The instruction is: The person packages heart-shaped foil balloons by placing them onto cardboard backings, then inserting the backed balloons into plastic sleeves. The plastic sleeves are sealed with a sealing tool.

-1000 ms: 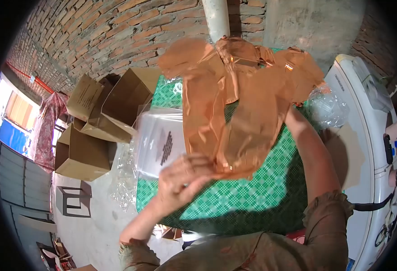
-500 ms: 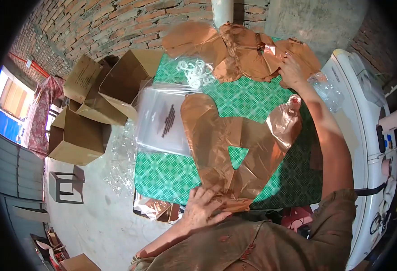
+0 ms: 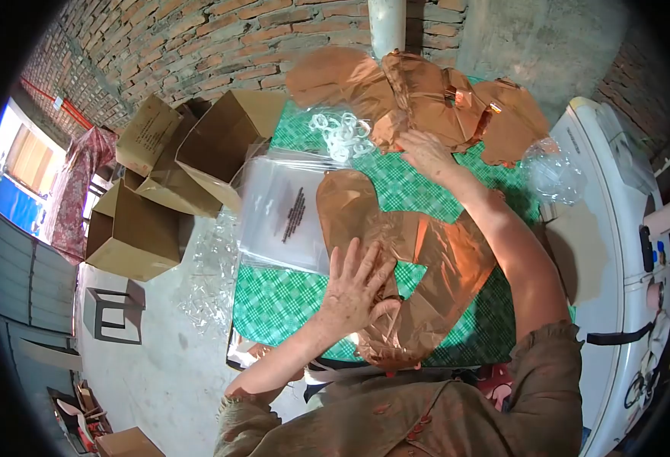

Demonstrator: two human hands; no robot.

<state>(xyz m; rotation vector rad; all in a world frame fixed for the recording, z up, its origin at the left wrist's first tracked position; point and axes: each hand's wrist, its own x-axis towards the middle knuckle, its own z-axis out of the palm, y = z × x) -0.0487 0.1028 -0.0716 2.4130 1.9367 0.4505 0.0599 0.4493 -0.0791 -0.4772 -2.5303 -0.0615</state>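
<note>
A large copper-coloured foil sheet (image 3: 445, 263) with an opening in its middle lies on the green checked tablecloth (image 3: 285, 301). My left hand (image 3: 354, 289) rests on it, palm down, fingers spread. Beyond it, my right hand (image 3: 429, 156) reaches to the lower edge of more copper foil pieces (image 3: 426, 87) at the table's far side; its fingers are stretched forward, touching the foil. Left of the near foil lies a stack of clear plastic bags (image 3: 282, 209) with dark print. White rings or ribbon loops (image 3: 341, 135) sit behind the bags.
Open cardboard boxes (image 3: 141, 236) stand on the left. A crumpled clear plastic bag (image 3: 554, 171) lies at the right edge, beside a white appliance (image 3: 617, 198). A brick wall (image 3: 236, 38) rises behind the table. A dark frame (image 3: 114, 314) is on the floor.
My left hand has moved up onto the foil and spread its fingers. My right hand has shifted left along the far foil pieces. The near foil's right part has folded inward.
</note>
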